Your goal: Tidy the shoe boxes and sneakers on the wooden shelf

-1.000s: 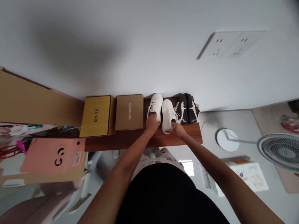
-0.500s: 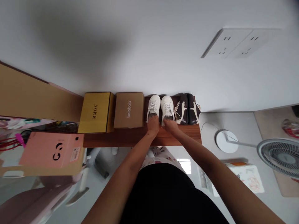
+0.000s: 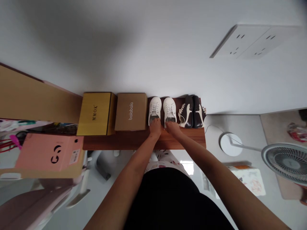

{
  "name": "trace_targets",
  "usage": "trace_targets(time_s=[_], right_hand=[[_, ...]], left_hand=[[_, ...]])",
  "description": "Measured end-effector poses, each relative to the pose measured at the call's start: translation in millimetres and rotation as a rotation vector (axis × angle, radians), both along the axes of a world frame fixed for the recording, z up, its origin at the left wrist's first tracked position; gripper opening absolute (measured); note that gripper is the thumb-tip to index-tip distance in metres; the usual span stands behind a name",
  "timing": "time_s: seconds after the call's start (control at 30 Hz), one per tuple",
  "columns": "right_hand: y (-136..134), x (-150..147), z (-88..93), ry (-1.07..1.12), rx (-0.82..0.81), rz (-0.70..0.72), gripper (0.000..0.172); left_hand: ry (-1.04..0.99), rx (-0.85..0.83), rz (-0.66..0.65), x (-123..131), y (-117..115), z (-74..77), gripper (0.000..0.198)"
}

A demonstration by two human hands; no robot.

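Observation:
Two white sneakers stand side by side on a reddish wooden shelf (image 3: pixel 134 142), toes to the wall. My left hand (image 3: pixel 155 128) grips the heel of the left white sneaker (image 3: pixel 154 108). My right hand (image 3: pixel 172 128) grips the heel of the right white sneaker (image 3: pixel 169 108). Both hands are closed round the heels, fingers partly hidden. A pair of dark brown shoes with cream trim (image 3: pixel 192 111) stands just right of them.
A brown "balabala" box (image 3: pixel 130 111) and a yellow "MMOK" box (image 3: pixel 94 113) sit left of the sneakers. A pink box (image 3: pixel 48 155) lies lower left. A white fan (image 3: pixel 285 159) with its round base (image 3: pixel 230 144) stands at the right. Wall sockets (image 3: pixel 254 41) are above.
The right white sneaker, earlier angled and forward, now stands straight beside the left one. Both hands pushed the pair back toward the wall and shifted slightly left.

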State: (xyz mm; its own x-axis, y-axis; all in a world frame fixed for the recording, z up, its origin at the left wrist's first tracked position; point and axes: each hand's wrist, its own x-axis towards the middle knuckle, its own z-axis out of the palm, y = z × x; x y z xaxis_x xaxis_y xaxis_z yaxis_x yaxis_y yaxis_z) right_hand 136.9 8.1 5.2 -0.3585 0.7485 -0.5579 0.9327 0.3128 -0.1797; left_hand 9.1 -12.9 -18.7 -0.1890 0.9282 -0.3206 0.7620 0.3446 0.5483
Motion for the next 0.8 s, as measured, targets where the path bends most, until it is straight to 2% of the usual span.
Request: trace_targets(time_s=[0.13, 0.27, 0.37, 0.47, 0.57, 0.67, 0.73, 0.8], right_hand=[[1, -5, -6.2, -0.004, -0.008, -0.001, 0.027], [2, -11, -7.0, -0.012, -0.017, -0.018, 0.026], [-3, -13, -3.6, 0.017, 0.044, -0.029, 0.027], [-17, -2, 0.9, 0.098, 0.152, -0.08, 0.031], [-34, 31, 0.7, 0.25, 0.275, -0.235, 0.035], [-43, 85, -7.0, 0.373, 0.462, -0.489, 0.04], [-39, 125, -15.1, 0.348, 0.613, -0.73, 0.047], [-30, 159, -23.9, 0.288, 0.64, -0.916, 0.055]], left_hand=[[0.02, -0.008, -0.026, 3, 1, -3.6, 0.024], [-0.066, 0.019, 0.068, 8, 3, -5.7, 0.027], [-0.048, 0.015, 0.091, 7, 2, -0.2, 0.025], [0.011, 0.051, 0.0, 6, -5, 10.9, 0.025], [-0.032, 0.158, -0.134, 19, -17, 18.4, 0.036], [-0.228, 0.192, -0.29, 56, -25, 14.6, 0.042], [-0.331, 0.143, -0.318, 87, -22, 7.8, 0.048], [-0.333, 0.038, -0.266, 115, -11, 0.9, 0.055]])
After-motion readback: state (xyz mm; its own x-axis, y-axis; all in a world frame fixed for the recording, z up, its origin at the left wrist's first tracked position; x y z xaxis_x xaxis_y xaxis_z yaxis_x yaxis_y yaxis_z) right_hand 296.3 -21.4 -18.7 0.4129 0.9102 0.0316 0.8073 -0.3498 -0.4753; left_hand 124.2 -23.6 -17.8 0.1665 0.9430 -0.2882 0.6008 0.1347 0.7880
